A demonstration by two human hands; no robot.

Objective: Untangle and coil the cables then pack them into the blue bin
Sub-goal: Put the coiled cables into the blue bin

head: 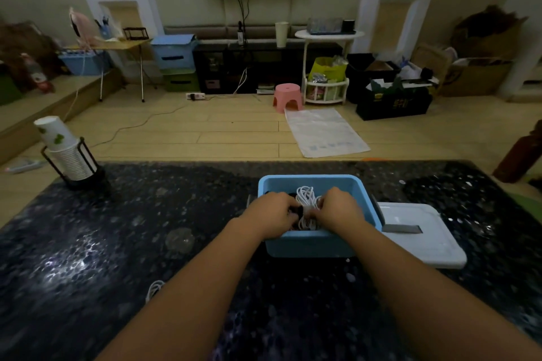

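worktop (117, 243): one, dark and speckled; we see its near edge cut off.
blue bin (311, 245): one, on worktop, white lid (422, 237) just right of it.
hands: two in bin; left hand (271, 214) and right hand (340, 209) curl round white cable coil (306, 199).
black cable (296, 209): mostly hidden under left hand.
second white cable (154, 289): on worktop, partly behind left forearm.

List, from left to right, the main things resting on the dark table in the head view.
Stack of paper cups in a black holder → loose white cable → blue bin with both hands inside → white lid.
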